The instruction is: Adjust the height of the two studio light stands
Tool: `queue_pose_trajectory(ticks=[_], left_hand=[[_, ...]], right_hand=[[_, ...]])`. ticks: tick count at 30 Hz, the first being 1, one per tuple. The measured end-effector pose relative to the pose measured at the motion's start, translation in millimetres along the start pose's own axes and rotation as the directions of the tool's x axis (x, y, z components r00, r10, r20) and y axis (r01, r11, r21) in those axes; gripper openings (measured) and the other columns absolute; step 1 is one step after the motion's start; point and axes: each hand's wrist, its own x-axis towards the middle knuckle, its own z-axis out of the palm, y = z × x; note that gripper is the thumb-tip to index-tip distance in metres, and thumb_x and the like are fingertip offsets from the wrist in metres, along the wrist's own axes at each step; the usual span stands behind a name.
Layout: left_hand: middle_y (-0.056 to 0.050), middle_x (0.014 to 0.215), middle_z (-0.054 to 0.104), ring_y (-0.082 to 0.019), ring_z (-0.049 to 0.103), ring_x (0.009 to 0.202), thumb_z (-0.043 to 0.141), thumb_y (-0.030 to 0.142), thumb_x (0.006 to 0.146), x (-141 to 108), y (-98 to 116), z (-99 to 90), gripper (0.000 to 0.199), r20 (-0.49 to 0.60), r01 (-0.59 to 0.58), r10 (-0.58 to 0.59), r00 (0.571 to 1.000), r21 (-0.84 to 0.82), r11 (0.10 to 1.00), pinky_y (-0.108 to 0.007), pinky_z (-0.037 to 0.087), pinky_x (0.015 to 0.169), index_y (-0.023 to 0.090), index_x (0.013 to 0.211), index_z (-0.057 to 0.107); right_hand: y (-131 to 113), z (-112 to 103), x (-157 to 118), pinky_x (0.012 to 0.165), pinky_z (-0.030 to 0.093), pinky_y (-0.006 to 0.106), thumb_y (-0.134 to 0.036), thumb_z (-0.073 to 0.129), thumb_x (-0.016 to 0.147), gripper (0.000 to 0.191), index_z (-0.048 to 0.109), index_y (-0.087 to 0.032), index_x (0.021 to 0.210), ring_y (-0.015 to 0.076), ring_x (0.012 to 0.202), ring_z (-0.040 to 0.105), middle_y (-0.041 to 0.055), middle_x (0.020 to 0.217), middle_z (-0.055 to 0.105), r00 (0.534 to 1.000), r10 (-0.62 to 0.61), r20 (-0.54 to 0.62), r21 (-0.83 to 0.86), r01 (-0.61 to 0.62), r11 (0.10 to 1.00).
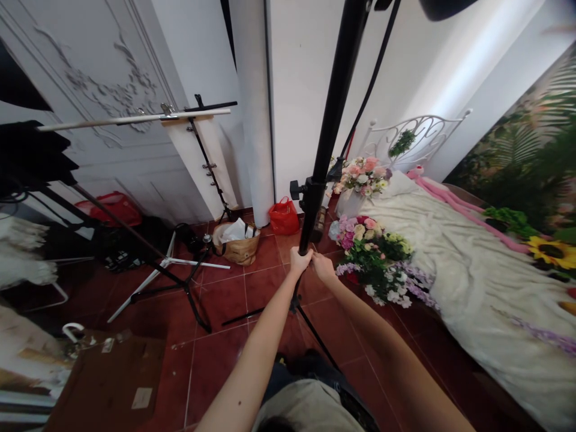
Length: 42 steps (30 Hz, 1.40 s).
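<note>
A tall black light stand (335,102) rises in front of me, tilted slightly right in view, its legs spread on the floor. My left hand (299,261) is wrapped round the lower pole. Right beside it, my right hand (322,267) is closed against the same part of the stand; its fingertips are mostly hidden. Above both hands sits a clamp collar with a black knob (294,190). A black cable (371,84) hangs along the pole's right side. The top of the stand is out of view, and a dark round shape shows at the upper edge.
Bunches of artificial flowers (373,240) stand close on the right, beside a bed with a pale cover (454,270). Beyond the stand are a red bag (284,217) and a woven basket (238,243). More stands (184,282) and a cardboard box (112,372) occupy the left.
</note>
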Motion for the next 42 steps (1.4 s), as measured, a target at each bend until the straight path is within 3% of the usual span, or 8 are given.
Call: queue_pose_trajectory(ticks=[4,9,12,18,25,28,36,42], left_hand=[[0.002,0.045,0.044,-0.008,0.041,0.044,0.063,0.029,0.063,0,0,0.0,0.026,0.003,0.01,-0.01,1.0,-0.017,1.0,-0.019,0.028,0.044,0.016,0.047,0.046],[0.004,0.044,0.04,-0.006,0.037,0.043,0.064,0.027,0.061,0,1,-0.3,0.029,-0.013,-0.009,0.009,1.0,-0.022,1.0,-0.018,0.026,0.044,0.016,0.044,0.043],[0.004,0.045,0.039,-0.005,0.035,0.044,0.065,0.026,0.06,1,3,-0.8,0.029,-0.001,-0.009,0.009,1.0,-0.049,0.999,-0.018,0.025,0.044,0.016,0.043,0.043],[0.004,0.045,0.041,-0.006,0.036,0.045,0.068,0.025,0.056,0,9,-1.0,0.029,-0.017,0.03,-0.031,0.999,-0.089,0.996,-0.019,0.027,0.045,0.016,0.044,0.044],[0.004,0.046,0.042,-0.006,0.038,0.045,0.066,0.025,0.06,0,9,-3.9,0.029,0.028,-0.007,0.008,1.0,-0.046,0.999,-0.019,0.03,0.046,0.017,0.045,0.042],[0.003,0.047,0.045,-0.008,0.042,0.045,0.066,0.03,0.063,-1,7,-7.6,0.025,0.083,0.031,-0.028,0.996,-0.033,0.999,-0.02,0.032,0.045,0.015,0.05,0.05],[-0.005,0.082,0.066,-0.016,0.061,0.076,0.072,0.039,0.063,-26,-15,-24.1,0.034,0.104,-0.109,0.112,0.988,-0.036,0.993,-0.027,0.047,0.073,0.015,0.086,0.064],[-0.005,0.083,0.068,-0.019,0.061,0.079,0.076,0.039,0.059,-29,-36,-37.9,0.038,0.195,-0.053,0.033,0.98,0.1,0.994,-0.031,0.048,0.076,0.017,0.087,0.065]], right_hand=[[0,42,-46,0.079,0.049,0.027,-0.012,0.047,0.081,0.072,0.018,-0.019,0.147,0.0232,0.116,0.054,0.0144,0.154,0.009,0.996,0.087,-0.035,0.069,-0.084,0.994],[25,57,-70,0.101,0.035,0.045,-0.016,0.068,0.066,0.07,0.047,-0.02,0.133,0.0368,0.135,0.027,0.0138,0.154,0.002,0.944,0.147,0.294,0.087,-0.18,0.98],[35,8,-41,0.103,0.029,0.055,-0.032,0.079,0.057,0.09,0.04,-0.016,0.137,0.0403,0.133,0.028,0.0215,0.149,0.021,0.952,0.216,0.219,0.389,-0.288,0.875],[-13,-139,15,0.1,0.04,0.043,-0.039,0.081,0.057,0.092,0.033,-0.029,0.135,0.0233,0.122,0.046,0.009,0.133,0.047,0.944,-0.15,-0.293,0.875,0.328,0.355],[-98,-207,30,0.083,0.051,0.036,-0.044,0.073,0.065,0.053,0.052,-0.016,0.105,0.0182,0.088,0.061,0.0058,0.095,0.062,0.74,0.257,-0.621,0.771,0.52,0.367],[-99,-214,38,0.071,0.052,0.032,-0.039,0.068,0.068,0.03,0.055,-0.016,0.083,0.0161,0.071,0.061,0.0021,0.075,0.062,0.724,0.31,-0.617,0.773,0.482,0.414],[-70,-188,35,0.054,0.048,0.026,-0.032,0.068,0.059,0.026,0.052,-0.019,0.075,0.0118,0.053,0.055,-0.0038,0.06,0.057,0.893,-0.056,-0.446,0.859,0.445,0.254],[-81,-145,25,0.06,0.047,0.027,-0.028,0.064,0.058,0.017,0.051,-0.018,0.063,0.0128,0.058,0.053,-0.0007,0.062,0.058,0.829,0.221,-0.514,0.803,0.374,0.464]])
